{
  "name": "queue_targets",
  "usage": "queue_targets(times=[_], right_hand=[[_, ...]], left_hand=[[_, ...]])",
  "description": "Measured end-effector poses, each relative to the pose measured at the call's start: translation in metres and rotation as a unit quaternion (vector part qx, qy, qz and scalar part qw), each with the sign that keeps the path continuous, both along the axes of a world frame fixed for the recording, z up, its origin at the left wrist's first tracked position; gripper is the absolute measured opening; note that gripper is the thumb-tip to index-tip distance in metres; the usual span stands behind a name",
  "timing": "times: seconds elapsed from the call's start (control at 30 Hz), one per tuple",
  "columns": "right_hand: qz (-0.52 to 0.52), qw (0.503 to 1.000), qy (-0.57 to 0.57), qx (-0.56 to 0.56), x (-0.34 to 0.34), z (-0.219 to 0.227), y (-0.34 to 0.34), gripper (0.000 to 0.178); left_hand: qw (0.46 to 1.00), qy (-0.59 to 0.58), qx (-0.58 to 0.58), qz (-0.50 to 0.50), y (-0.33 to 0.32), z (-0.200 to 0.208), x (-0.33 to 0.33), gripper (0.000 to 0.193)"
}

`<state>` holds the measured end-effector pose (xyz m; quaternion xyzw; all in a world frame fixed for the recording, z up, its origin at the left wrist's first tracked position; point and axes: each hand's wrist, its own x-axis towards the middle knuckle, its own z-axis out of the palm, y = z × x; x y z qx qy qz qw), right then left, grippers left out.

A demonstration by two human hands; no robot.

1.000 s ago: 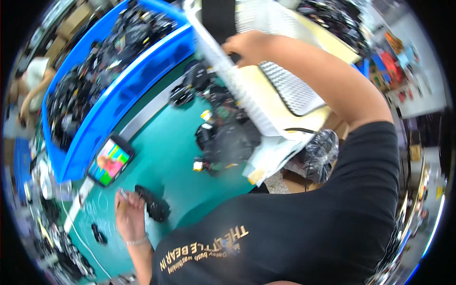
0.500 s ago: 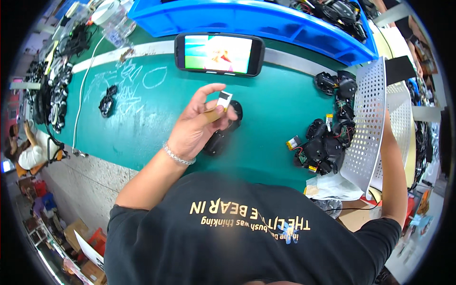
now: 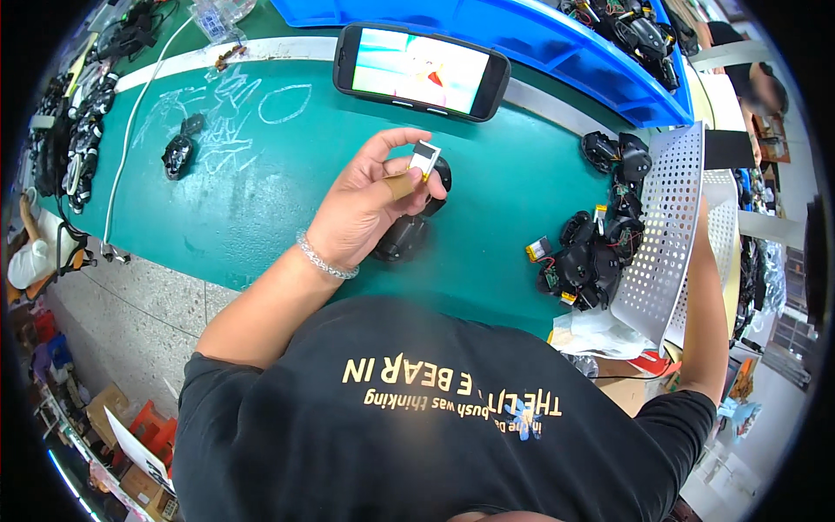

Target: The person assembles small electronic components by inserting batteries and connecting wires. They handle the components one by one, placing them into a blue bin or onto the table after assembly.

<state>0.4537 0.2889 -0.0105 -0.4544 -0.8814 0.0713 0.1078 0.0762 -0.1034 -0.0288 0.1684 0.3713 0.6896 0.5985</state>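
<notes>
My left hand [image 3: 370, 196] is raised over the green table, thumb and fingers closed on a small silver pouch battery [image 3: 424, 158] with a dark patch and yellow tape at its lower end. A tan band wraps the thumb. Beneath this hand lies a black plastic housing [image 3: 402, 239], partly covered by the fingers. My right forearm [image 3: 703, 296] reaches into a white perforated basket [image 3: 665, 209] at the right; the basket's wall hides the hand and its fingers. Left of the basket sit several black housings [image 3: 578, 261] with wires, green boards and pouch batteries [image 3: 538, 250].
A phone [image 3: 422, 71] playing a video stands at the far side, before a blue bin [image 3: 557, 52] of black parts. Another black part [image 3: 178, 157] lies left, near a white cable [image 3: 130, 130]. A plastic bag [image 3: 600, 335] sits at the near right edge.
The view has shifted slightly. My left hand still holds the battery, tilted a little more. The right arm stays in the basket.
</notes>
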Motion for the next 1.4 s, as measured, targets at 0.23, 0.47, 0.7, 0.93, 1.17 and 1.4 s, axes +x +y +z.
queue_targets(times=[0.23,0.47,0.7,0.93,1.17,1.4], right_hand=[[-0.109,0.94,0.317,-0.059,0.04,0.058,0.04,0.015],[0.033,0.874,0.467,-0.13,-0.07,0.131,-0.127,0.025],[0.087,0.806,0.484,-0.329,-0.149,0.064,-0.27,0.016],[0.028,0.672,0.596,-0.44,-0.208,0.004,-0.301,0.025],[0.054,0.705,0.592,-0.386,-0.222,-0.016,-0.307,0.015],[0.102,0.702,0.586,-0.39,-0.242,0.0,-0.327,0.014]], left_hand=[[0.994,0.109,-0.01,-0.008,0.001,0.007,0.0,0.031],[0.972,0.217,0.076,0.045,0.0,0.004,0.009,0.025],[0.997,0.014,0.069,-0.022,0.003,0.0,-0.005,0.026],[0.982,0.168,0.076,0.048,0.002,-0.005,0.004,0.037],[0.961,0.258,0.094,0.018,-0.001,-0.012,0.0,0.021],[0.902,0.398,0.117,0.116,0.001,-0.014,0.001,0.014]])
